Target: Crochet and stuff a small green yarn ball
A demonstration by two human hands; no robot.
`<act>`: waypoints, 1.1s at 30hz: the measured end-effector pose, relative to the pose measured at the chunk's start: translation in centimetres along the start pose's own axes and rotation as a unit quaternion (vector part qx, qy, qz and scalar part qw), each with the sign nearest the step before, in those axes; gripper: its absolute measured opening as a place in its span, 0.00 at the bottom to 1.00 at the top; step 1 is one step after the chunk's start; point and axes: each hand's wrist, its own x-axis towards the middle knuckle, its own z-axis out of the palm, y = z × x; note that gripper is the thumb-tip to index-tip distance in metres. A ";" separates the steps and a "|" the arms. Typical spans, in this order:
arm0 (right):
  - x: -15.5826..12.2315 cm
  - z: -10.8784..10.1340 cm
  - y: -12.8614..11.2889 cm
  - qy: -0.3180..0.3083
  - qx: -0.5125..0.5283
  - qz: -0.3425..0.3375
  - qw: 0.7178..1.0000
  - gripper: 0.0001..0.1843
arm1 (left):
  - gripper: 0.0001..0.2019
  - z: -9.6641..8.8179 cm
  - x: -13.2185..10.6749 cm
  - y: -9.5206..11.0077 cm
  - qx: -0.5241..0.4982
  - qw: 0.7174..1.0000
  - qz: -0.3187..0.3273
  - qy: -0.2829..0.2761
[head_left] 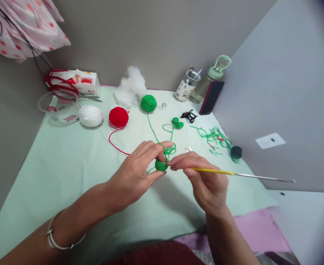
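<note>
My left hand [138, 173] pinches a small green crocheted piece [161, 165] between thumb and fingers, with green yarn looped over the index finger. My right hand [204, 176] is closed on a yellow-handled crochet hook [241, 174] whose metal shaft points out to the right, while its fingertips touch the green piece. The green strand runs back across the table to a green yarn ball [148, 103].
On the pale green cloth [54, 165] lie a red yarn ball [118, 117], a white yarn ball [91, 115], stuffing fluff [130, 88], small green crocheted bits [177, 123], a black clip [189, 116], yarn scraps [214, 138], a pen cup [185, 86], a bottle [208, 81] and a clear bowl [57, 106].
</note>
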 end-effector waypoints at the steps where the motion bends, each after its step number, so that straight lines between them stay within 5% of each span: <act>1: 0.0 0.1 -0.1 -0.003 -0.017 -0.012 1.000 0.12 | 0.16 0.0 0.0 0.0 0.008 1.000 0.003 0.000; 8: -0.6 1.6 0.0 0.009 -0.270 -0.135 0.953 0.10 | 0.19 0.4 0.1 0.3 -0.029 0.996 -0.071 0.040; 17: -1.5 2.7 0.6 0.139 -0.353 -0.196 0.904 0.13 | 0.17 1.3 -0.6 1.5 -0.184 0.973 -0.132 0.055; 20: -1.6 2.3 0.4 0.130 -0.345 -0.204 0.907 0.16 | 0.19 1.4 -0.7 2.0 -0.282 0.937 -0.201 0.052; 26: -2.1 1.2 -0.4 0.083 -0.329 -0.217 0.915 0.19 | 0.30 1.0 0.0 1.6 -0.518 0.796 -0.312 -0.024; 33: -1.9 1.4 0.4 0.113 -0.173 -0.174 0.963 0.20 | 0.40 0.8 0.3 1.5 -0.548 0.765 -0.336 -0.043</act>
